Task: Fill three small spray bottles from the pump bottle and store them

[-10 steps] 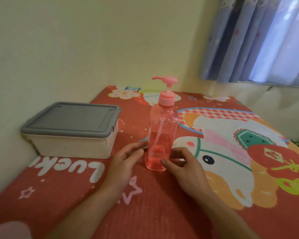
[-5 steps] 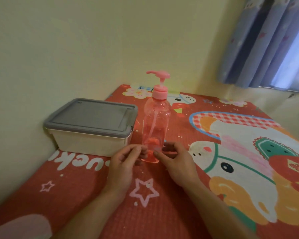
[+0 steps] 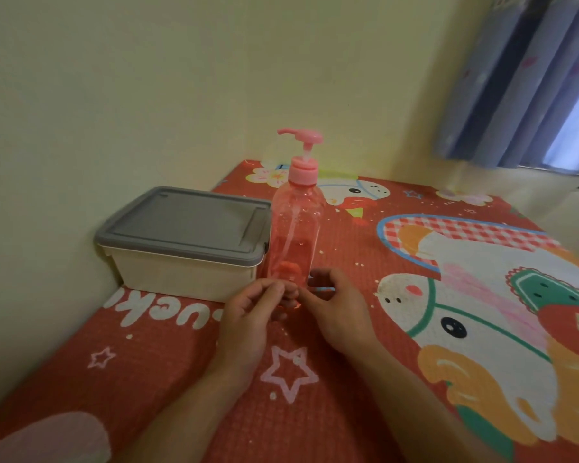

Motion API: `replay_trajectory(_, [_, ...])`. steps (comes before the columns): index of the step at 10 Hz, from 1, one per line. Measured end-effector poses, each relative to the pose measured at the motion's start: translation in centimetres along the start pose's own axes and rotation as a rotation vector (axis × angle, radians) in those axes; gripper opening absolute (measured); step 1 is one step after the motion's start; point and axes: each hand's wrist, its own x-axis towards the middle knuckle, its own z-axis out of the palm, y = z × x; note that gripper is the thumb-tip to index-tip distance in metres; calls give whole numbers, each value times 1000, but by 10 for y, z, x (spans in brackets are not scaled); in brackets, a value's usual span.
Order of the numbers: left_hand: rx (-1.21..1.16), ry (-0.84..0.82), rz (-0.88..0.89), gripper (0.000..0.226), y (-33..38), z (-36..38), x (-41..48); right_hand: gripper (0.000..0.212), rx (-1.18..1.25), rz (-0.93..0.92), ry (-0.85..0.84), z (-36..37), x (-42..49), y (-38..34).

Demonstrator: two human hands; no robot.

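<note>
Looking down from the head camera, we see the pink pump bottle [image 3: 293, 235] standing straight up on the red mat [image 3: 168, 362]. It is now just beside the box [image 3: 181, 272], at the box's right front corner. A second ago it stood well apart from the box, out on the cartoon picture, so we think it has been slid over to the box.

Our left hand [image 3: 248, 322] and right hand [image 3: 338, 312] are both at the bottom of the bottle, one on each side. The fingers [image 3: 271, 290] are bent and touch the bottle's base. We cannot tell if they grip it or only rest on it.

The box's grey lid [image 3: 184, 222] is on. We see no small spray bottles anywhere. We guess they may be in the box, so the lid comes off next. No filling has started yet.
</note>
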Motion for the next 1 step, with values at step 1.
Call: replay_trajectory(1, [4, 4, -26, 21, 1, 1, 0, 41, -4, -2, -34, -12, -1, -5])
